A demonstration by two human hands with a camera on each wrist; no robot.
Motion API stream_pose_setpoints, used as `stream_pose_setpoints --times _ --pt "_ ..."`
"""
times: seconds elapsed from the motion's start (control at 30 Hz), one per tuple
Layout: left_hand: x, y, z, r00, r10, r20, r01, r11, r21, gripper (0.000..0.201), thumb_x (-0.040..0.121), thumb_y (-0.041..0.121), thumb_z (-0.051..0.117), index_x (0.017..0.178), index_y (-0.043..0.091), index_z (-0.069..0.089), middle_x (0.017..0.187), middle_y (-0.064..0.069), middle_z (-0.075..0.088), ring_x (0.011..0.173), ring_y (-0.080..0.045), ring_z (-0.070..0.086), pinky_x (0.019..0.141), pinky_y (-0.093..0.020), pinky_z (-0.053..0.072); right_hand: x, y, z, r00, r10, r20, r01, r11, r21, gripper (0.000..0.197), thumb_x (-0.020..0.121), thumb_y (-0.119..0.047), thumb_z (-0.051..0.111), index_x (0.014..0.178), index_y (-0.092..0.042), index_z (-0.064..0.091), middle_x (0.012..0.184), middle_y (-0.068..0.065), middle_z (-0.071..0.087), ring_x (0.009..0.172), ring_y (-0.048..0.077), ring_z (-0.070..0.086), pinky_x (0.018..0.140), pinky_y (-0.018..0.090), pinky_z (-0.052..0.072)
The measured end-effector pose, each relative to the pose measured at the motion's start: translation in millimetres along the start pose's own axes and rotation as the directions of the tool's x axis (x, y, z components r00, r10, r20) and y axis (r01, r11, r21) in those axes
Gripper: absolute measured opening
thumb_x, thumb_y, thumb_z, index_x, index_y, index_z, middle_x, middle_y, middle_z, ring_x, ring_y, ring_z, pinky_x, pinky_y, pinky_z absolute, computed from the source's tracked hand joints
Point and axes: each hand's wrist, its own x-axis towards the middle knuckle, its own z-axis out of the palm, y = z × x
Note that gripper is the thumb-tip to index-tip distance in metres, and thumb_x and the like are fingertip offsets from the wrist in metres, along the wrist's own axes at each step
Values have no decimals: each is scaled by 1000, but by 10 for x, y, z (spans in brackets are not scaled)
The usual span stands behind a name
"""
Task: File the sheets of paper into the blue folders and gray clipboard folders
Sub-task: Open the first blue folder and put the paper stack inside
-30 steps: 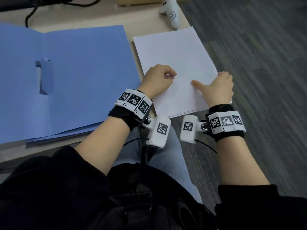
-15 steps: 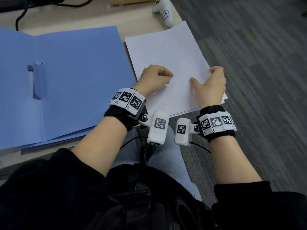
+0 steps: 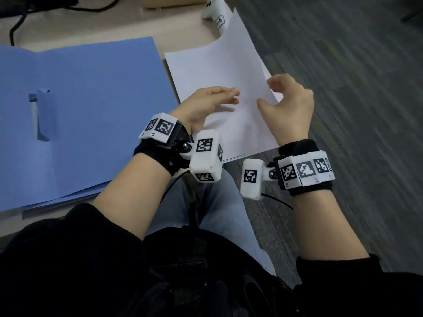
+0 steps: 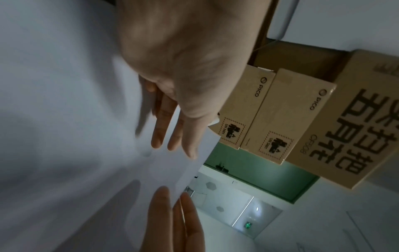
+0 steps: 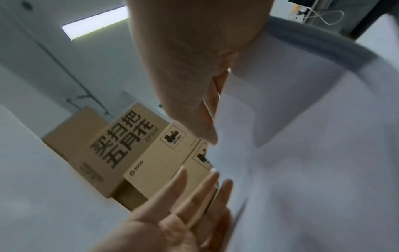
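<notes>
A blue folder (image 3: 91, 99) lies open on the left of the table, with a blue flap (image 3: 43, 115) at its fold. To its right sits a stack of white paper (image 3: 231, 156). The stack's top sheet (image 3: 217, 60) is raised along its right side, its far corner curling up. My left hand (image 3: 229, 97) lies on this sheet with straight fingers (image 4: 172, 136). My right hand (image 3: 265, 92) holds the sheet's right edge, thumb above and fingers below. In the left wrist view that edge runs between two right-hand fingertips (image 4: 159, 213). The sheet (image 5: 302, 136) fills the right of the right wrist view.
More blue folder edges (image 3: 57, 202) show under the open one. A white controller (image 3: 215, 12), a cardboard box (image 3: 174, 1) and a black cable (image 3: 13, 26) lie at the back. The stack overhangs the table's right edge above grey carpet (image 3: 354, 110). Cardboard boxes (image 4: 280, 119) stand beyond.
My right hand has taken the top sheet's right edge and raised it off the stack. The left hand's fingers have gone from curled to straight on the paper.
</notes>
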Motion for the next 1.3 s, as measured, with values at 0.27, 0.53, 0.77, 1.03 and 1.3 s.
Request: stream_pose_setpoints --times 0.27,0.53,0.77,1.03,1.3 --pt "11 -16 29 1000 12 -19 -13 999 -45 18 90 30 61 87 13 64 72 7 65 75 -7 59 83 -23 42 -78 -129 108 975 -97 199 42 964 261 27 82 -12 63 108 -13 70 103 -3 73 101 3 63 92 20 48" --pt "6 -57 -3 1000 16 -1 -16 998 -56 18 94 24 55 80 20 65 65 10 61 68 -6 53 70 -21 43 -68 -148 123 977 -92 191 36 960 276 49 73 -11 76 120 -13 61 118 3 63 106 8 60 89 26 52" --pt "4 -70 -3 999 39 -3 -39 997 -69 15 95 20 54 86 17 65 79 2 60 78 -12 54 82 -26 42 -25 -151 121 973 -38 227 -17 972 236 51 74 -16 78 122 -13 61 120 1 65 111 8 59 90 21 50" --pt "20 -79 1 998 41 -39 -42 999 -27 23 95 14 54 73 13 59 63 3 57 60 -8 53 64 -18 45 -31 -163 98 971 -6 240 -70 950 306 44 75 -11 74 117 -12 63 114 -1 67 107 6 61 90 23 52" --pt "76 -110 56 992 16 -128 -16 1000 1 24 95 7 51 72 9 58 68 -1 63 66 -12 57 71 -20 48 26 -128 -26 993 -22 119 -5 975 220 39 81 2 50 116 -5 65 123 7 65 112 15 62 90 16 51"
